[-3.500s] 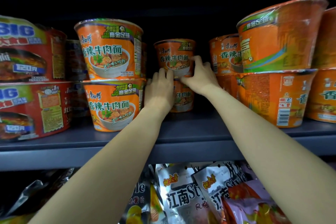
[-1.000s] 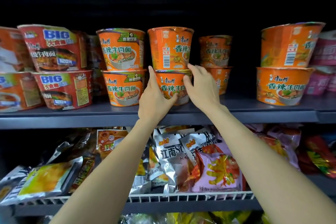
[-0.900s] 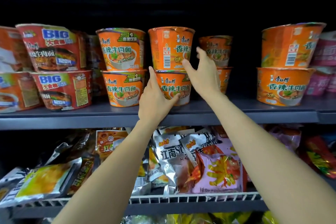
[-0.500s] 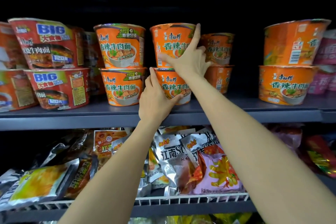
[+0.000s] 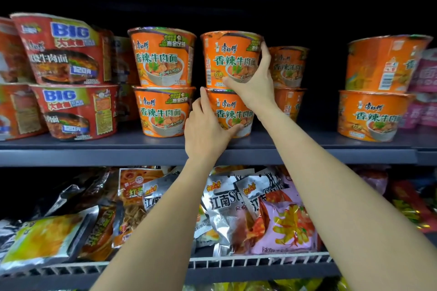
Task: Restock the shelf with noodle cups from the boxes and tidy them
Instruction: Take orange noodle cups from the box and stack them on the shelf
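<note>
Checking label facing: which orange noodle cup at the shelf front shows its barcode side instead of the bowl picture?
The top cup of the far-right stack. Its barcode faces out, while the other front orange cups show the bowl picture.

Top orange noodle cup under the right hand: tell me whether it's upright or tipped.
Upright. The top cup sits squarely on the lower cup, its label level, with the right hand around its side.

Both forearms are bare; no sleeve, watch or ring apparently visible.
</note>
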The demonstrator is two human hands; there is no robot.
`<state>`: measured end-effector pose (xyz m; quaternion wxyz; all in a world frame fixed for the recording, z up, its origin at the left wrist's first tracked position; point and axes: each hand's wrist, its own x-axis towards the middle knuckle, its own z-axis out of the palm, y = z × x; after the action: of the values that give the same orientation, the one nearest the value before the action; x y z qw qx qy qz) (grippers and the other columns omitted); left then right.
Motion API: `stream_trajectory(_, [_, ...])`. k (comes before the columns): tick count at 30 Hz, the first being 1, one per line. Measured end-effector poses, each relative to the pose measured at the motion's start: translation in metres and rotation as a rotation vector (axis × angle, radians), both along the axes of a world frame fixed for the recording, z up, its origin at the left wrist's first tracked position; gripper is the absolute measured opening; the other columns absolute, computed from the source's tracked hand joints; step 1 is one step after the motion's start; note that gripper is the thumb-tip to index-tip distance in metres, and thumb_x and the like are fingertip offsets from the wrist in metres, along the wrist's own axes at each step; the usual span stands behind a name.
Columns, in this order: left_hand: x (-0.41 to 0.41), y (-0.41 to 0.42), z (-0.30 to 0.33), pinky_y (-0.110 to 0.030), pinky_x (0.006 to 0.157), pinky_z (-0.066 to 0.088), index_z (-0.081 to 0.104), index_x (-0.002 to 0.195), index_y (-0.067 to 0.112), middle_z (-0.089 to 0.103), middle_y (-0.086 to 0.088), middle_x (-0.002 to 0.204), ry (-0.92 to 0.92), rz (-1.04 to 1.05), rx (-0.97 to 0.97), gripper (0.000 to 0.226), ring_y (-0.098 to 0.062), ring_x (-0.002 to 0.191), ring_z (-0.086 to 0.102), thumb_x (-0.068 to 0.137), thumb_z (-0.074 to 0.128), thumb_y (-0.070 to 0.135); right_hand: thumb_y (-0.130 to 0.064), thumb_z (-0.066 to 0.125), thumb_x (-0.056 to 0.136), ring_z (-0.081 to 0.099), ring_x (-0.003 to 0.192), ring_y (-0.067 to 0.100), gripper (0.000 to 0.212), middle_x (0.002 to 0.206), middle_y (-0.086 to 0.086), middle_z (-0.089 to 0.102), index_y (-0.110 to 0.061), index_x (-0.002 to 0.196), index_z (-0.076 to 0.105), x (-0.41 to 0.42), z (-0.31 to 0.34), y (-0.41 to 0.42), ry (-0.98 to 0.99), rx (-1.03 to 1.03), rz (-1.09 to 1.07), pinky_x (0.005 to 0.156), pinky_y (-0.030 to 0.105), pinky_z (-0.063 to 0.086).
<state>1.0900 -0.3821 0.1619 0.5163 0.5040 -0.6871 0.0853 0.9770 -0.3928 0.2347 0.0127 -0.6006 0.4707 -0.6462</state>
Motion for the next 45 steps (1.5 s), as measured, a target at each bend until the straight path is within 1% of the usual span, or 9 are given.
stream_trajectory(10, [0.001, -0.006, -0.001, -0.042, 0.099, 0.037, 0.005, 0.150, 0.009, 0.035, -0.010, 0.142, -0.035, 0.019, -0.001, 0.113, -0.027, 0.127, 0.039, 0.072, 0.067, 0.063, -0.041, 0.079, 0.069, 0.045, 0.128, 0.024, 0.108, 0.145, 0.008, 0.037, -0.033, 0.149, 0.007, 0.007, -0.003, 0.007, 0.007, -0.009, -0.062, 0.102, 0.052, 0.042])
stream_trajectory(13, [0.002, -0.006, -0.001, -0.042, 0.100, 0.036, 0.006, 0.150, 0.009, 0.036, -0.011, 0.142, -0.023, 0.000, -0.014, 0.112, -0.028, 0.127, 0.038, 0.072, 0.067, 0.062, -0.058, 0.065, 0.077, 0.030, 0.138, 0.024, 0.096, 0.153, 0.006, 0.025, -0.035, 0.149, 0.006, 0.004, -0.017, 0.017, 0.037, -0.025, -0.129, 0.108, 0.054, 0.033])
stream_trajectory(15, [0.002, -0.004, -0.001, -0.043, 0.100, 0.035, 0.008, 0.149, 0.009, 0.034, -0.014, 0.142, -0.020, 0.026, -0.045, 0.110, -0.030, 0.127, 0.036, 0.073, 0.066, 0.062, -0.052, 0.060, 0.085, 0.027, 0.139, 0.022, 0.084, 0.153, 0.006, 0.026, -0.031, 0.150, 0.010, -0.011, -0.030, 0.028, 0.051, -0.046, -0.175, 0.111, 0.050, 0.030])
stream_trajectory(19, [0.002, -0.003, -0.004, -0.042, 0.088, 0.038, 0.033, 0.140, 0.008, 0.044, -0.017, 0.127, -0.046, 0.046, -0.257, 0.076, -0.034, 0.113, 0.043, 0.083, 0.056, 0.052, -0.030, 0.055, 0.092, 0.048, 0.121, 0.022, 0.049, 0.132, 0.004, 0.053, -0.026, 0.138, 0.039, -0.060, -0.057, 0.050, 0.217, -0.042, -0.367, 0.102, 0.043, 0.040])
stream_trajectory(23, [-0.005, 0.000, -0.010, -0.038, 0.079, 0.035, 0.053, 0.118, 0.008, 0.057, -0.011, 0.105, -0.439, -0.001, -0.469, 0.044, -0.030, 0.096, 0.049, 0.087, 0.042, 0.037, -0.022, 0.051, 0.086, 0.068, 0.079, 0.017, 0.019, 0.084, -0.002, 0.073, -0.028, 0.093, 0.068, -0.120, -0.054, 0.057, 0.373, -0.072, -0.440, 0.072, 0.040, 0.055])
stream_trajectory(28, [-0.017, 0.003, 0.002, -0.034, 0.074, 0.034, 0.060, 0.107, 0.008, 0.061, -0.009, 0.092, -0.748, -0.049, -0.530, 0.032, -0.030, 0.085, 0.054, 0.086, 0.041, 0.023, -0.010, 0.050, 0.090, 0.060, 0.106, 0.029, 0.031, 0.117, 0.011, 0.062, -0.011, 0.119, 0.061, -0.169, -0.039, 0.025, 0.555, 0.021, -0.432, 0.089, 0.039, 0.049])
stream_trajectory(32, [-0.072, 0.022, 0.018, -0.030, 0.073, 0.040, 0.057, 0.117, 0.013, 0.059, -0.004, 0.098, -0.629, -0.165, -0.395, 0.038, -0.022, 0.089, 0.053, 0.089, 0.044, 0.035, -0.006, 0.053, 0.089, 0.044, 0.124, 0.037, 0.054, 0.140, 0.019, 0.038, -0.008, 0.141, 0.039, -0.189, -0.041, -0.015, 0.533, 0.228, -0.314, 0.104, 0.040, 0.037])
stream_trajectory(40, [-0.158, -0.036, 0.046, -0.045, 0.096, 0.042, 0.038, 0.140, 0.018, 0.045, -0.008, 0.134, -0.370, 0.088, -0.097, 0.057, -0.033, 0.119, 0.043, 0.089, 0.056, 0.034, 0.001, 0.053, 0.084, 0.051, 0.114, 0.034, 0.038, 0.125, 0.016, 0.055, -0.005, 0.122, 0.057, -0.198, -0.027, -0.049, 0.375, 0.072, -0.212, 0.097, 0.038, 0.041])
stream_trajectory(45, [-0.174, -0.061, 0.036, -0.047, 0.078, 0.048, 0.052, 0.128, 0.017, 0.051, -0.015, 0.124, -0.339, 0.185, -0.146, 0.062, -0.040, 0.107, 0.046, 0.078, 0.037, 0.051, 0.004, 0.053, 0.080, 0.056, 0.104, 0.031, 0.037, 0.113, 0.014, 0.061, -0.010, 0.112, 0.063, -0.194, -0.029, -0.038, 0.394, -0.173, 0.016, 0.089, 0.035, 0.044])
